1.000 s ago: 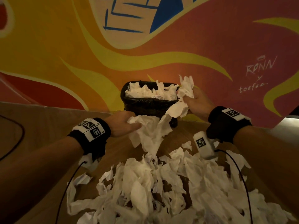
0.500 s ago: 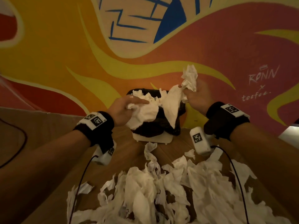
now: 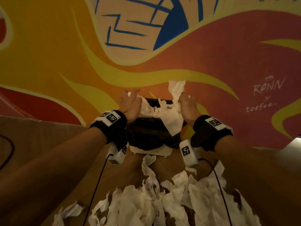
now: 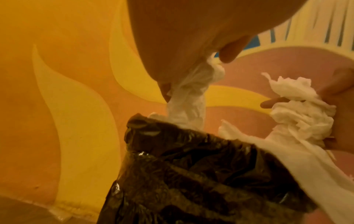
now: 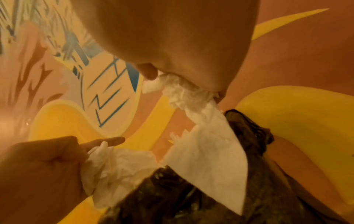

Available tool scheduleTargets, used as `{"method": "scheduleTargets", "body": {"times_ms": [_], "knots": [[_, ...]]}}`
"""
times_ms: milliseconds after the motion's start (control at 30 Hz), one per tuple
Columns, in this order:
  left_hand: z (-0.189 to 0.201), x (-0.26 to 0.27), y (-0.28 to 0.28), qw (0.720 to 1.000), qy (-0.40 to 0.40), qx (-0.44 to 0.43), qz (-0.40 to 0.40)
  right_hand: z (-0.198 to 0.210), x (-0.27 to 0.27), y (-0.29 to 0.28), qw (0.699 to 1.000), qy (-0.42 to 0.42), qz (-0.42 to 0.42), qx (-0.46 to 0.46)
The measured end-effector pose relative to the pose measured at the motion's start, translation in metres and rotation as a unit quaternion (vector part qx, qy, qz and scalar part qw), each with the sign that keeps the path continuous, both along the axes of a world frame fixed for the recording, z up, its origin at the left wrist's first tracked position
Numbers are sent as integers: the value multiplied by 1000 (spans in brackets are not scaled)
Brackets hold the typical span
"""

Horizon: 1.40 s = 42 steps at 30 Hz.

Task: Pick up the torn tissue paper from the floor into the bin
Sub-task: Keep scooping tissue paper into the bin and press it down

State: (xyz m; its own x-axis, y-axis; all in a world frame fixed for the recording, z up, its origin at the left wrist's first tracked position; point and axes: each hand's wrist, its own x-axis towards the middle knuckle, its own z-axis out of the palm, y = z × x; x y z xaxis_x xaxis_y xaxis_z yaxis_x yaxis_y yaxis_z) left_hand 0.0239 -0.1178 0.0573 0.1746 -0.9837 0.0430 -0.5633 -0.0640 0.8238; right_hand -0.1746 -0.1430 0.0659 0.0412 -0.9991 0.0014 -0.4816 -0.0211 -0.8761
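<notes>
Black crinkled plastic liner (image 3: pixel 151 136) is seen lining the bin (image 3: pixel 150 151), which stands on the wood floor (image 3: pixel 68 160) against the painted wall's (image 3: pixel 211 54) foot; only the bin's pale base shows under the liner. White torn tissue (image 3: pixel 156 110) is piled above the rim. Left hand (image 3: pixel 130 103) is held over the bin's left rim, fingers curled round a crumpled wad (image 4: pixel 191 97) that trails down into the liner mouth. Right hand (image 3: pixel 187 105) is held over the right rim, clenched on a second wad (image 5: pixel 187 92); one tuft sticks up above the fist, and a flat, smooth-edged sheet (image 5: pixel 208 159) hangs from it, draped over the bin's front right rim outside the liner. Remaining torn tissue heap (image 3: pixel 146 203) is spread on the floor in front of the bin, towards the near edge: soft, ragged strips and creased scraps, overlapping. Black wristbands (image 3: pixel 112 126) with white marker tags are worn on both wrists.
</notes>
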Motion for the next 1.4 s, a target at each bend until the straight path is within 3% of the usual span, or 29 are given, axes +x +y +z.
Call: {"method": "scheduleTargets", "body": {"times_ms": [67,167,300,367,433,500,600,733,833,933,1067,1167,1233,1333,1400], "knots": [[-8,0,-11,999,4,50,-6,-12,-1,-7,996,87,20,15],[-19,-4,-24,986,-101,126,-37,-27,-4,-17,987,149,61,-22],[-28,-3,-29,977,-200,37,-62,-42,-2,-31,975,191,63,-92],[-29,1,-32,966,-255,-12,-35,-46,0,-38,951,274,65,-129],[-31,1,-34,944,-326,-20,-46,-46,3,-44,920,350,78,-157],[-32,0,-35,930,-361,-15,-67,-44,9,-48,919,350,89,-160],[-33,-6,-33,926,-364,43,-89,-38,18,-48,923,340,136,-117],[-24,-20,-24,869,-419,180,-194,-36,26,-37,910,342,234,-19],[-20,-22,-25,854,-417,219,-222,-41,30,-32,889,386,243,30],[-19,-22,-31,856,-396,246,-224,-39,30,-33,850,453,261,59],[-19,-23,-39,869,-362,266,-209,-35,33,-35,831,472,284,78],[-27,-17,-38,884,-368,217,-191,-37,28,-30,839,464,285,10],[-34,-11,-31,908,-367,137,-149,-43,19,-25,879,401,251,-53],[-48,-5,-15,910,-401,-72,-80,-49,5,-21,903,348,216,-128],[-54,-6,0,907,-367,-196,-59,-47,-4,-16,907,328,210,-160]]}}
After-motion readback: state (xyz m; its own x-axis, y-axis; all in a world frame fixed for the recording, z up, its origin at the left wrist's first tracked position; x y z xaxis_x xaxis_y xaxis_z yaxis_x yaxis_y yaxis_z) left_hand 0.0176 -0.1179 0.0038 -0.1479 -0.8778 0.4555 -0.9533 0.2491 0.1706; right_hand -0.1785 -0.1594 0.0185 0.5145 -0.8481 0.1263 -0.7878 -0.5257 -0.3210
